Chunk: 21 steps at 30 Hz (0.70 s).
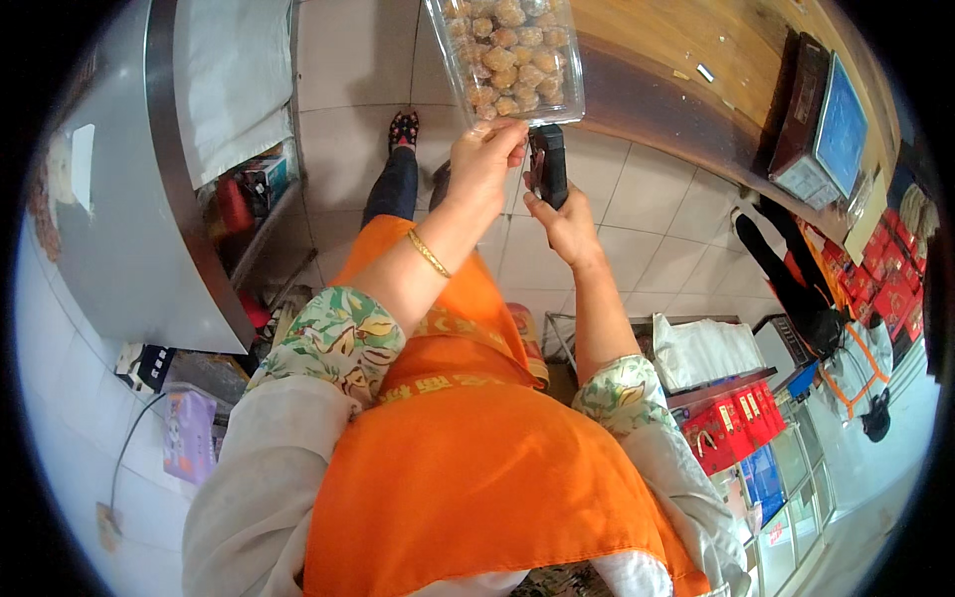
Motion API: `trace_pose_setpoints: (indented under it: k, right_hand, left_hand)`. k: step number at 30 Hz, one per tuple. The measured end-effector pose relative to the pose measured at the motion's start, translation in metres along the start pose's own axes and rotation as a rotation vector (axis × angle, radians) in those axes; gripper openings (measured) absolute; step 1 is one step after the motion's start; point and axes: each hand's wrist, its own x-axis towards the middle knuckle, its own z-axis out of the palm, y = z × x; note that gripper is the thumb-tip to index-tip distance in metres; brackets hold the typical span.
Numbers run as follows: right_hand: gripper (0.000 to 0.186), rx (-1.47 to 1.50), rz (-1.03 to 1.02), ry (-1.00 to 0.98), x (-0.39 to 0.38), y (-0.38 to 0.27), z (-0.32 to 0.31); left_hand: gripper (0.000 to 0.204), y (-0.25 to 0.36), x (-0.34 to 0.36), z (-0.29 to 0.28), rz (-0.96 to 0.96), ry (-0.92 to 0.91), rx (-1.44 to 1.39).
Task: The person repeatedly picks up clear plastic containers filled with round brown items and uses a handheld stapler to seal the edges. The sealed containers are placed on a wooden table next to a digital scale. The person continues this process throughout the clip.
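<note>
The clear plastic box [509, 55] full of round brown snacks sits up high in front of the person, over the tile floor [647, 214] & right by the edge of the wood counter [686, 50]. The left hand [484, 164] pinches the box's near rim w/ fingertips only. The right hand [567, 224] is wrapped tight round a black handheld tool [549, 164], its top end touching the box's near edge.

Risks, as a guess: the box is big & full, & the grip on it is small. If the tool pushes hard, the rim could slip from the fingers & the box could tip, so snacks spill on the floor. The tool may also miss the edge, or catch a finger, since both hands are v. close.

Room: a shop. Big grey metal cabinet [129, 199] on the left w/ a shelf of small stuff. The counter has a dark scale w/ a blue screen [841, 129]. Glass cases w/ red boxes [736, 423] sit lower right. The person wears an orange apron [468, 468], flower sleeves & a gold bracelet [429, 254].
</note>
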Motion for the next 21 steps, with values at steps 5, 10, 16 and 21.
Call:
trace_pose_setpoints:
  k: [5,10,16,21]
  right_hand:
    - [0.031,0.000,0.054,-0.055,0.003,-0.007,-0.004]
    - [0.025,0.021,0.032,-0.017,0.003,-0.008,-0.002]
    - [0.017,-0.034,-0.047,0.097,0.002,-0.009,0.008]
    - [0.017,-0.045,-0.025,0.124,0.003,-0.009,0.011]
  left_hand:
    - [0.011,-0.003,0.001,0.000,0.023,0.021,0.056]
    - [0.009,0.002,-0.003,0.005,0.017,0.042,0.046]
    - [0.012,0.001,-0.004,0.005,0.023,0.042,0.007]
    - [0.012,-0.002,-0.001,0.004,0.028,0.045,-0.017]
